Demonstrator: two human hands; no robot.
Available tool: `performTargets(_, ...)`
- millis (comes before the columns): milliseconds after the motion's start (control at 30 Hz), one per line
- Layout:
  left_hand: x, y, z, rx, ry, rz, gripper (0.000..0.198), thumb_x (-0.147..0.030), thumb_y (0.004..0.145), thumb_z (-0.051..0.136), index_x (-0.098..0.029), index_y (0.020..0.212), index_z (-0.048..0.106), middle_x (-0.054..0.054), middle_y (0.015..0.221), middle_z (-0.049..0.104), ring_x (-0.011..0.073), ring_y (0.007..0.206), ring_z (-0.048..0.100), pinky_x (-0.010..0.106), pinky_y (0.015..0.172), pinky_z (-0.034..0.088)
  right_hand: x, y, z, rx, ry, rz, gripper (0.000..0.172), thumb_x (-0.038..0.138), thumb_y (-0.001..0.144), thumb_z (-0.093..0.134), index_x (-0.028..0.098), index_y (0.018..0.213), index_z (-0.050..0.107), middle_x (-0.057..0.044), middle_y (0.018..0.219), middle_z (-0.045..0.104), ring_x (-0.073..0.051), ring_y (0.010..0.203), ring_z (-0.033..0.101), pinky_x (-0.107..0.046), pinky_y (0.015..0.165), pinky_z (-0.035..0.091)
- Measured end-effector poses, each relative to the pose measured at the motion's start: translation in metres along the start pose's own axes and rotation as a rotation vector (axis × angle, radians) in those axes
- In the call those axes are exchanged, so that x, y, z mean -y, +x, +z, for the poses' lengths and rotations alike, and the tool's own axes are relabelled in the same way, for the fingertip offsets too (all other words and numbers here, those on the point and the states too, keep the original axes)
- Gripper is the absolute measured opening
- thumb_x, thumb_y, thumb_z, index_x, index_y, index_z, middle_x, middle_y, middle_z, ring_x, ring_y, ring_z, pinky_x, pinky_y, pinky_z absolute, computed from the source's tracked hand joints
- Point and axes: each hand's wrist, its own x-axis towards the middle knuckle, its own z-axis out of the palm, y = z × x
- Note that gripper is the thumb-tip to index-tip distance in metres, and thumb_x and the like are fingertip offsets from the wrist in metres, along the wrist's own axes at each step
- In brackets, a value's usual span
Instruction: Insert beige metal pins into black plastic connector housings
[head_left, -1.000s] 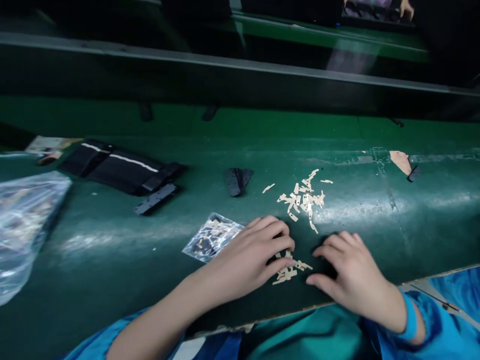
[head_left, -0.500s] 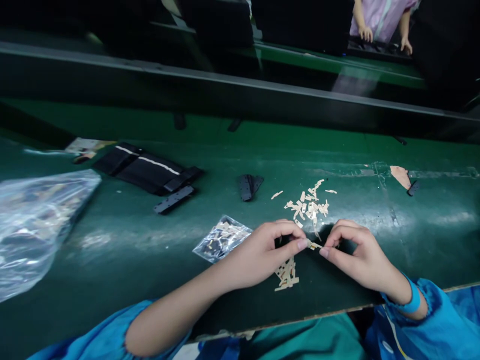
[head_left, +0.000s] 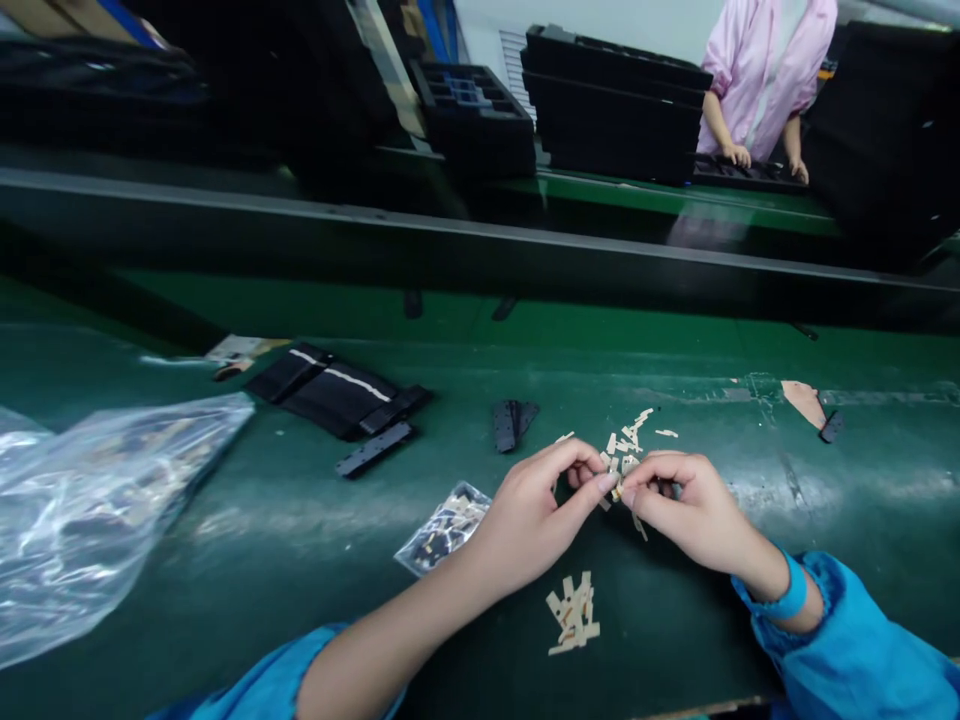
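Observation:
Both my hands meet over a scattered pile of small cream-coloured flat pieces [head_left: 628,440] on the green work surface. My left hand [head_left: 544,510] is closed in a pinch, thumb against forefinger, at a small cream flat piece [head_left: 617,492]. From the other side my right hand [head_left: 686,505] pinches at the same piece, which is mostly covered by the fingertips. A second heap of cream pieces [head_left: 574,615], some with brownish strips, lies nearer to me, below my left hand. Beside my left forearm is a small clear bag [head_left: 448,525] of cream and dark pieces.
A large clear plastic bag [head_left: 112,510] lies at the left. Behind it are a black pouch-like item [head_left: 337,390] and dark perforated strips [head_left: 375,450]. A long dark rail [head_left: 450,250] crosses the back; beyond it a person in pink [head_left: 765,90] works near stacked black trays [head_left: 615,110].
My hands have come closer together and now sit over the far pile, away from the near heap. The camera view has tilted up, showing more of the background.

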Motion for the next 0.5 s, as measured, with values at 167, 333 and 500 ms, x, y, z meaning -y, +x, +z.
performTargets(167, 0.002, -0.002, 0.001, 0.091, -0.077, 0.066, 0.023, -0.022, 0.103, 0.056, -0.022, 0.094, 0.077, 0.003, 0.095, 0.077, 0.019, 0.091, 0.072, 0.029, 0.083, 0.054, -0.013, 0.0, 0.006, -0.08, 0.008, -0.036, 0.014, 0.012, 0.083, 0.066, 0.019, 0.078, 0.077, 0.0, 0.07, 0.07, -0.012, 0.059, 0.054, -0.024, 0.056, 0.042)
performTargets(333, 0.001, -0.005, 0.003, 0.075, -0.071, 0.106, 0.021, -0.019, 0.103, 0.058, -0.023, 0.097, 0.078, 0.001, 0.092, 0.078, 0.0168, 0.083, 0.072, 0.027, 0.076, 0.055, -0.015, -0.003, 0.009, -0.103, -0.02, -0.05, 0.011, 0.015, 0.084, 0.068, 0.019, 0.078, 0.076, 0.0, 0.068, 0.068, -0.013, 0.059, 0.055, -0.025, 0.057, 0.044)
performTargets(500, 0.013, -0.007, 0.005, 0.008, 0.073, 0.223, 0.017, -0.015, 0.102, 0.062, -0.022, 0.104, 0.077, 0.003, 0.098, 0.08, 0.0179, 0.088, 0.073, 0.03, 0.081, 0.056, -0.013, -0.005, 0.011, -0.12, -0.133, -0.113, 0.011, 0.019, 0.089, 0.067, 0.019, 0.084, 0.077, -0.003, 0.076, 0.073, -0.016, 0.066, 0.062, -0.028, 0.063, 0.048)
